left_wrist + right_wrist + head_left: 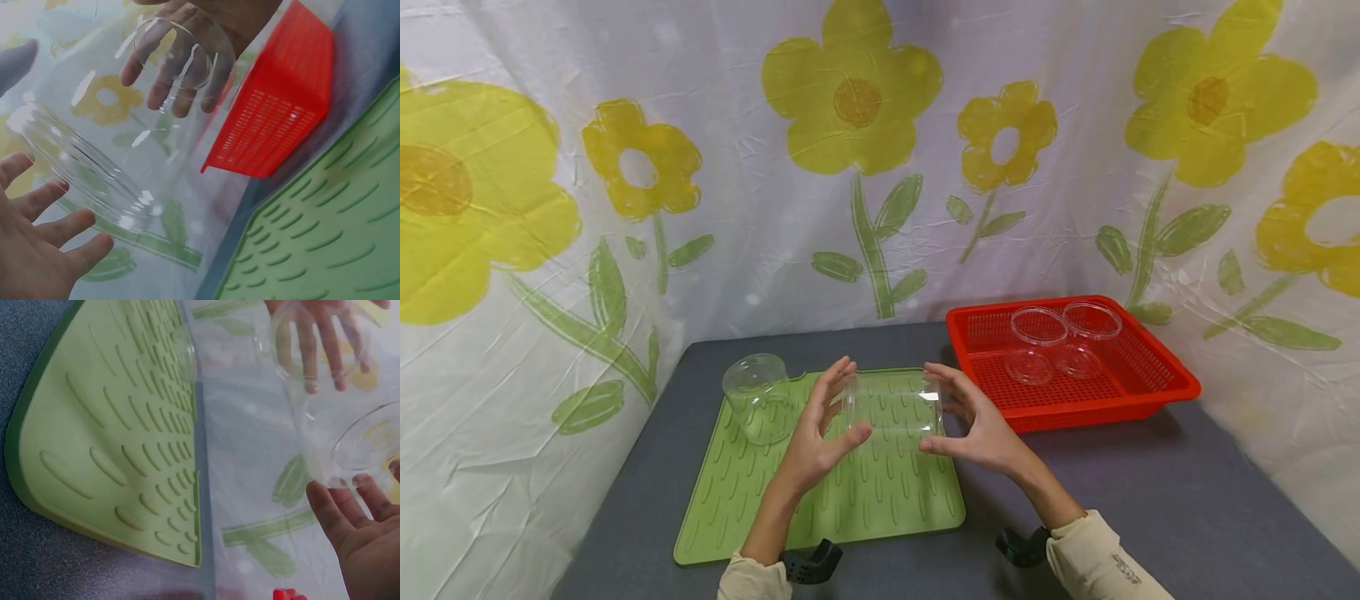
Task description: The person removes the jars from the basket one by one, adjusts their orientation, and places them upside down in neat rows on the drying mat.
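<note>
Between my two hands a clear, see-through jar (pixel 893 410) lies on its side, held above the green ridged mat (pixel 895 504). My left hand (pixel 814 442) holds its left end, thumb in front and fingers behind. At the other end, my right hand (pixel 981 425) holds it the same way. The left wrist view shows the jar (pixel 169 134) with its ringed rim towards the left hand's spread fingers (pixel 78 225). A second clear jar (pixel 760 402) stands upright on the mat's back left corner.
A red perforated basket (pixel 1078 410) sits at the back right of the dark grey table (pixel 1075 475), with two clear round containers (pixel 1039 327) inside. A white curtain (pixel 722 275) with yellow flowers hangs behind and beside the table.
</note>
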Tool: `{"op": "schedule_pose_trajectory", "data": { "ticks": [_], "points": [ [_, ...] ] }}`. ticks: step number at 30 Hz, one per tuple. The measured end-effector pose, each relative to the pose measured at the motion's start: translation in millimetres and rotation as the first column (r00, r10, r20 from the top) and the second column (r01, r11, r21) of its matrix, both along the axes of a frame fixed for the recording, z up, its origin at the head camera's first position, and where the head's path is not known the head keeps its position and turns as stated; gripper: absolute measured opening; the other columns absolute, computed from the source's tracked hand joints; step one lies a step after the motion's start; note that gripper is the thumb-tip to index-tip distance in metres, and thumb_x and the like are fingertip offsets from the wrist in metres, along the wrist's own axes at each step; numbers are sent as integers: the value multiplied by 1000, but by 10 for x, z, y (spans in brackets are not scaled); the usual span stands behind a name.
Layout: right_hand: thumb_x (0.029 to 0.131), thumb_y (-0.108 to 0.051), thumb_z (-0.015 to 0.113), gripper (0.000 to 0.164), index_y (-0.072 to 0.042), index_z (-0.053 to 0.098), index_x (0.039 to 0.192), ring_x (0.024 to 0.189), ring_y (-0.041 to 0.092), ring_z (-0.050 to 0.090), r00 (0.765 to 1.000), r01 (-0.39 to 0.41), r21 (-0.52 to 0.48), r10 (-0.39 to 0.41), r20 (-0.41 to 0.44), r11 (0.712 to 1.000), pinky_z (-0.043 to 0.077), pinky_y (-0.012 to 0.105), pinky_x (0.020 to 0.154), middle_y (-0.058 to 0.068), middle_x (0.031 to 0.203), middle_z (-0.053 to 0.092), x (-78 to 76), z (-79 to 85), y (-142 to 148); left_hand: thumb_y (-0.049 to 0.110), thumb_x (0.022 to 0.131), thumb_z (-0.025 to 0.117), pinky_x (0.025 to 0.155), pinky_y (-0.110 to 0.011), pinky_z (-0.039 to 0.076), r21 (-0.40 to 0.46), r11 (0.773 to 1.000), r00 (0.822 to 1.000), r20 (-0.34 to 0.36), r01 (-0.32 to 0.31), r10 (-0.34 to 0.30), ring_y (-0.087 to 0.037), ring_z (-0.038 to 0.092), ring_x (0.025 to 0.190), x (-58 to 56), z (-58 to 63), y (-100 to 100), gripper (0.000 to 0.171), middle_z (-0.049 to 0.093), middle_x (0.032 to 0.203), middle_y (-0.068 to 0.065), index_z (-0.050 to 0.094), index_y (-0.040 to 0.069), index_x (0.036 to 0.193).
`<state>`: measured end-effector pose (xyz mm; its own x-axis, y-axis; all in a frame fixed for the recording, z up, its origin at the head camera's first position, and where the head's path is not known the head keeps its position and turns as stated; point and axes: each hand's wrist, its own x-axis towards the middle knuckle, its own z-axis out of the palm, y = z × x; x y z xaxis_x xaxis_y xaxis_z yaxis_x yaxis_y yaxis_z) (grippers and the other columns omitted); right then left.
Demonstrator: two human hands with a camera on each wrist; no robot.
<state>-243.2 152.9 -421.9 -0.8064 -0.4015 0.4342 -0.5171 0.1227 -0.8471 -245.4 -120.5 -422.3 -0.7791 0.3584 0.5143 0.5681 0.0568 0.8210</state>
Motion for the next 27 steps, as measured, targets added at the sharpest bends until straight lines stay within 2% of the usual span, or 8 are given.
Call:
{"op": "schedule_pose_trajectory", "data": {
  "ticks": [3, 5, 9, 13, 15, 17, 20, 27],
  "points": [
    [80, -14, 88, 92, -26, 37, 156, 134, 21, 49, 1000, 21, 37, -20, -12, 999, 48, 28, 109, 5, 155, 44, 1, 1, -10, 20, 87, 79, 116, -70, 29, -101, 993, 997, -56, -60, 54, -39, 29, 153, 25, 57, 5, 93, 30, 166, -8, 25, 20, 162],
    [79, -15, 88, 93, -27, 37, 156, 132, 21, 50, 999, 41, 73, -39, -33, 996, 50, 33, 108, 5, 153, 46, -2, 5, -17, 24, 82, 86, 116, -69, 32, -201, 973, 988, -122, -116, 93, -36, 28, 154, 37, 95, 16, 100, 29, 167, -5, 26, 23, 162],
    [78, -19, 90, 94, -26, 38, 156, 133, 27, 49, 995, 74, 140, -63, -81, 987, 51, 48, 106, 4, 149, 48, -9, 27, -35, 33, 72, 94, 114, -68, 36, -398, 889, 953, -280, -227, 118, -35, 24, 156, 57, 158, 63, 111, 30, 167, -4, 30, 25, 161],
    [77, -23, 90, 95, -24, 39, 156, 133, 29, 50, 989, 90, 203, -63, -134, 975, 51, 54, 104, 6, 148, 50, -17, 44, -69, 37, 68, 96, 115, -66, 36, -500, 812, 908, -411, -301, 83, -40, 28, 154, 59, 173, 125, 112, 36, 164, -10, 35, 16, 159],
    [77, -26, 90, 95, -22, 39, 157, 133, 29, 50, 986, 99, 235, -62, -157, 967, 51, 54, 103, 8, 148, 50, -21, 48, -93, 37, 67, 97, 115, -63, 38, -524, 787, 892, -447, -327, 73, -41, 33, 152, 56, 163, 148, 110, 40, 162, -12, 38, 14, 157],
    [78, -29, 90, 94, -19, 39, 157, 133, 27, 51, 983, 107, 259, -63, -174, 960, 51, 54, 102, 9, 148, 49, -22, 55, -117, 37, 68, 97, 114, -60, 41, -539, 771, 884, -463, -341, 67, -40, 38, 149, 54, 150, 163, 108, 43, 160, -13, 40, 14, 157],
    [78, -32, 90, 94, -18, 40, 156, 131, 26, 50, 979, 123, 280, -70, -191, 952, 50, 54, 101, 9, 149, 49, -22, 72, -143, 35, 70, 96, 114, -56, 44, -547, 768, 884, -464, -333, 53, -36, 44, 146, 50, 135, 173, 104, 46, 157, -13, 41, 14, 156],
    [76, -33, 91, 95, -27, 40, 156, 130, 30, 50, 977, 145, 306, -87, -194, 941, 48, 56, 102, 7, 150, 49, -26, 119, -173, 30, 72, 95, 114, -52, 44, -518, 794, 878, -477, -319, 41, -31, 49, 142, 31, 92, 172, 99, 50, 154, -10, 43, 11, 155]
  ]
}}
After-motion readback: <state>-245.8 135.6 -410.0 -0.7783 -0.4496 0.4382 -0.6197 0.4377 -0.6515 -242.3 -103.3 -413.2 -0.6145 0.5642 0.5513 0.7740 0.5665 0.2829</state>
